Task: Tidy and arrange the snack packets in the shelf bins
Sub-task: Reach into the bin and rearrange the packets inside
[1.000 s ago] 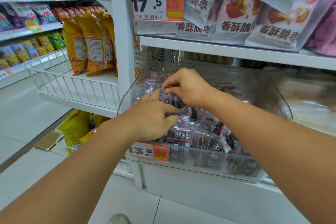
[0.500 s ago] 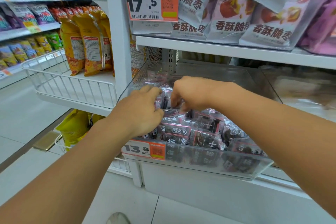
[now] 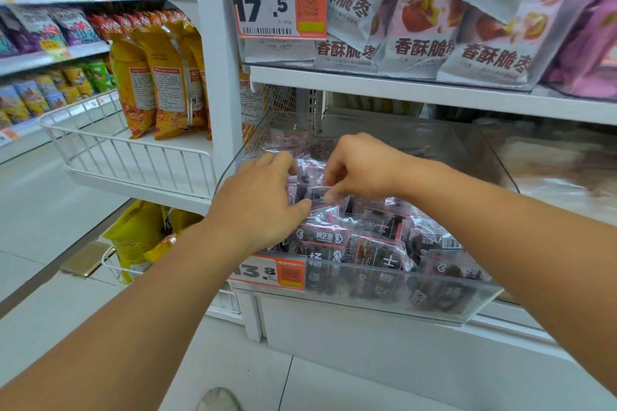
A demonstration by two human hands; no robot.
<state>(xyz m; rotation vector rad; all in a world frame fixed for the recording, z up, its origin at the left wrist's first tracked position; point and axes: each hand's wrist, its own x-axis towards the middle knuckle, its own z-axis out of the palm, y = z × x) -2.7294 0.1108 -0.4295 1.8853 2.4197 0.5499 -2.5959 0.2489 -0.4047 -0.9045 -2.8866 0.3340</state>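
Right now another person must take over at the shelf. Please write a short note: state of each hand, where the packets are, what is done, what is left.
Left hand: fingers curled on the small dark snack packets, left side of the clear plastic bin.
Right hand: pinches the clear top edge of one packet, middle of the bin.
Done: front packets stand in rough rows, labels forward.
Left: the packets behind the hands lie loose; straighten them. The bin's back area looks bare.
Price tag 13.8 sits on the bin's front left.
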